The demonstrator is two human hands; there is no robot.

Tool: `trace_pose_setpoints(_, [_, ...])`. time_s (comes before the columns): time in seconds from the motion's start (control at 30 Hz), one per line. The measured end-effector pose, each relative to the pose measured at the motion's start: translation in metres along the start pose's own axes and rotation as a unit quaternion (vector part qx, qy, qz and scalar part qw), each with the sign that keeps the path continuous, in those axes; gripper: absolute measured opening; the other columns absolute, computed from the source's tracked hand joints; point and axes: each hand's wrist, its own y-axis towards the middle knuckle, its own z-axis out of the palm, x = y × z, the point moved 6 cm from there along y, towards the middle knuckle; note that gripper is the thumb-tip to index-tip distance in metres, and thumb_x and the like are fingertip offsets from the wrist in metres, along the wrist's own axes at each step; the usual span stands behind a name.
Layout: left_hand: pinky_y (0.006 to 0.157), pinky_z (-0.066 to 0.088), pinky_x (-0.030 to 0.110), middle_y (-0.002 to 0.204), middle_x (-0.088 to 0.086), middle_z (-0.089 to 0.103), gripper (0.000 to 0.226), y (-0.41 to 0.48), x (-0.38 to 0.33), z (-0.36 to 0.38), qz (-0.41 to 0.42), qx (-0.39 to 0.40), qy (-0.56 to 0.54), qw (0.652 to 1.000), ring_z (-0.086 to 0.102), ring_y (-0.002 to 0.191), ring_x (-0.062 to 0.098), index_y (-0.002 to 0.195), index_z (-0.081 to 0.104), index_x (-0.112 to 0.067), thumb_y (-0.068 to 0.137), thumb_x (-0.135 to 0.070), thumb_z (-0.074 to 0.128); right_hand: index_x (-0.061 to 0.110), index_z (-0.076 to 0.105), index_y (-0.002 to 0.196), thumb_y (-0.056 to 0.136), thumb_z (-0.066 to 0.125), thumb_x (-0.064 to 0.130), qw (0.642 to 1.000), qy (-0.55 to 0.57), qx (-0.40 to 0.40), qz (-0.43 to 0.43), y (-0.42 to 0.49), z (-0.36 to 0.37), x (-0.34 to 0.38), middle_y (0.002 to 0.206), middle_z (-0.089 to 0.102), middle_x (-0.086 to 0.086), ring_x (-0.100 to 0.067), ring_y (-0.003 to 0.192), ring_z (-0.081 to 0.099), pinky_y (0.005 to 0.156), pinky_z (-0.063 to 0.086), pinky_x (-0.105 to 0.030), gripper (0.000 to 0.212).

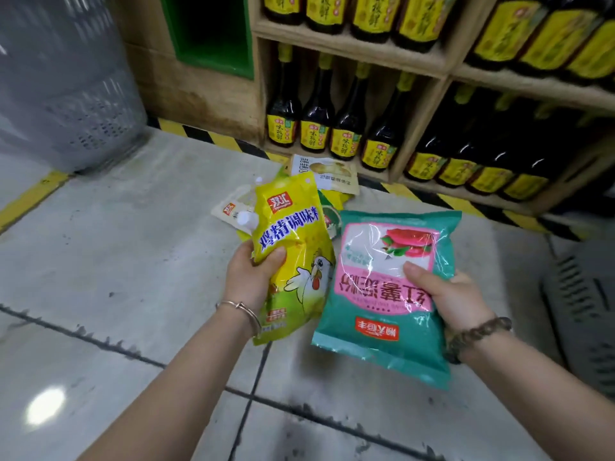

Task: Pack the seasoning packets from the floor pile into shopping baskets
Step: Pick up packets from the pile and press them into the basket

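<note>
My left hand grips a yellow packet with a chicken picture, thumb on its front, held upright above the floor. My right hand grips a teal and pink packet, thumb on its front, its print upside down. Behind both packets lies the floor pile: a beige packet, a white one and parts of yellow and green ones, mostly hidden by the held packets. A grey basket stands at the right edge, and another grey basket stands at the far left.
Wooden shelves with several dark sauce bottles with yellow labels stand right behind the pile. Yellow and black hazard tape runs along the shelf base. The floor is grey tile with dark seams.
</note>
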Motion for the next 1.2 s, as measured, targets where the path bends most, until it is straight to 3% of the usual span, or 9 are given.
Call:
trace_pose_setpoints(0.13, [0.076,0.056,0.043,0.087,0.009,0.071,0.009,-0.021,-0.010,0.035,0.018,0.009,0.031,0.999,0.069,0.077,0.029,0.082,0.062,-0.021,0.088,-0.028,0.062,0.010,0.063,0.082,0.079,0.069,0.024,0.999,-0.009,-0.027,-0.031,-0.020,-0.036,0.017,0.065,0.071,-0.010,-0.022,0.053,0.068,0.069,0.056,-0.042,0.015])
trace_pose_setpoints(0.3, [0.067,0.050,0.037,0.069,0.011,0.061,0.039,-0.051,-0.047,0.066,0.107,0.028,0.076,0.991,0.058,0.068,0.025,0.066,0.054,-0.012,0.094,-0.039,0.049,0.012,0.066,0.078,0.083,0.064,0.029,0.992,0.007,-0.078,-0.102,-0.045,-0.075,0.049,0.060,0.070,-0.008,-0.019,0.048,0.065,0.052,0.057,-0.033,0.018])
trace_pose_setpoints(0.37, [0.063,0.051,0.032,0.068,0.014,0.060,0.042,-0.065,-0.060,0.075,0.131,0.039,0.084,0.987,0.058,0.066,0.028,0.068,0.056,-0.007,0.095,-0.039,0.047,0.013,0.067,0.081,0.084,0.064,0.026,0.987,0.013,-0.092,-0.130,-0.055,-0.089,0.061,0.062,0.070,-0.006,-0.018,0.050,0.066,0.052,0.057,-0.033,0.014])
trace_pose_setpoints(0.5, [0.076,0.050,0.046,0.078,0.024,0.064,0.043,-0.090,-0.080,0.094,0.162,0.073,0.087,0.980,0.062,0.076,0.040,0.074,0.060,-0.004,0.094,-0.040,0.047,0.017,0.064,0.083,0.088,0.060,0.020,0.983,0.025,-0.104,-0.147,-0.075,-0.111,0.081,0.064,0.071,-0.004,-0.017,0.052,0.067,0.054,0.058,-0.034,0.007])
trace_pose_setpoints(0.7, [0.058,0.043,0.029,0.065,0.005,0.058,0.034,-0.120,-0.116,0.114,0.195,0.090,0.082,0.973,0.053,0.062,0.021,0.067,0.055,-0.017,0.095,-0.035,0.048,0.012,0.062,0.092,0.089,0.060,0.020,0.984,0.002,-0.111,-0.140,-0.107,-0.142,0.120,0.068,0.072,-0.008,-0.021,0.055,0.068,0.061,0.059,-0.040,0.009])
trace_pose_setpoints(0.87, [0.083,0.051,0.053,0.092,0.020,0.067,0.038,-0.145,-0.147,0.146,0.218,0.106,0.053,0.969,0.064,0.086,0.034,0.095,0.065,-0.003,0.091,-0.039,0.054,0.014,0.062,0.093,0.089,0.061,0.021,0.975,-0.032,-0.124,-0.183,-0.140,-0.181,0.167,0.075,0.073,-0.010,-0.022,0.057,0.069,0.062,0.058,-0.043,0.008])
trace_pose_setpoints(0.93, [0.081,0.050,0.056,0.083,0.019,0.064,0.039,-0.154,-0.159,0.165,0.227,0.118,0.041,0.966,0.062,0.079,0.033,0.085,0.064,-0.002,0.090,-0.040,0.056,0.014,0.062,0.092,0.089,0.060,0.021,0.969,-0.043,-0.137,-0.199,-0.154,-0.206,0.183,0.073,0.072,-0.010,-0.022,0.055,0.068,0.061,0.058,-0.042,0.008])
trace_pose_setpoints(1.03, [0.082,0.051,0.057,0.082,0.025,0.066,0.034,-0.172,-0.177,0.202,0.220,0.143,0.017,0.965,0.064,0.082,0.044,0.067,0.064,-0.017,0.086,-0.045,0.060,0.014,0.062,0.092,0.089,0.060,0.020,0.958,-0.043,-0.161,-0.232,-0.170,-0.252,0.207,0.072,0.072,-0.010,-0.020,0.053,0.067,0.059,0.057,-0.041,0.007])
trace_pose_setpoints(1.2, [0.082,0.052,0.054,0.084,0.017,0.068,0.033,-0.206,-0.204,0.272,0.224,0.190,0.002,0.956,0.065,0.083,0.041,0.072,0.062,-0.013,0.092,-0.038,0.054,0.017,0.062,0.090,0.089,0.056,0.013,0.935,-0.010,-0.211,-0.286,-0.184,-0.342,0.248,0.065,0.071,-0.004,-0.016,0.048,0.065,0.044,0.056,-0.034,0.007])
